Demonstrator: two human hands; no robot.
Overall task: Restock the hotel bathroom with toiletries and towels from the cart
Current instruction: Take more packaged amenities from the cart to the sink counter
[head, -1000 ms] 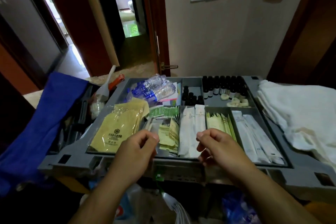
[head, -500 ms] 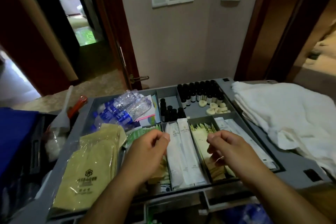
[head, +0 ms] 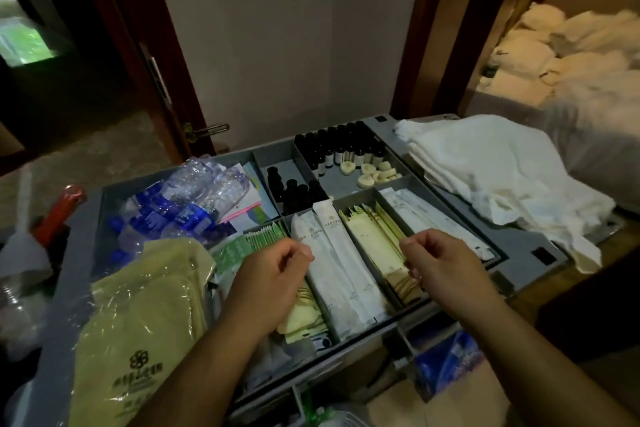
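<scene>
- Toiletries (head: 346, 288) sit sorted in the divided cart tray (head: 526, 243), one kind per compartment, so you can pick by type without digging.
- Tray centre, near edge: long white sachets (head: 329, 253) lie lengthwise. The compartment just right of them holds cream packets (head: 372, 243) stood on edge, easy to peel off one at a time.
- Tray far side: dark bottles (head: 341, 149) stand upright in rows, caps up, with pale soap rounds (head: 372, 172) loose beside them.
- Tray left side: water bottles (head: 187, 198) lie on their sides. Yellow bags (head: 138, 322) overlap the tray's near-left corner.
- Right of the tray: folded white towels (head: 491, 180) are heaped on the cart top, within your reach.
- Left hand (head: 273, 274): it hovers over the tray's centre-left compartment, fingers curled in, thumb to forefinger. Nothing is visible in the pinch; I cannot tell whether a thin item is held.
- Right hand (head: 440, 263): it hovers over the cream packets in the same curled pinch; likewise I cannot tell if it grips anything.
- Judgement: you are at the picking stage, choosing items from the tray. The bathroom is not in view.
</scene>
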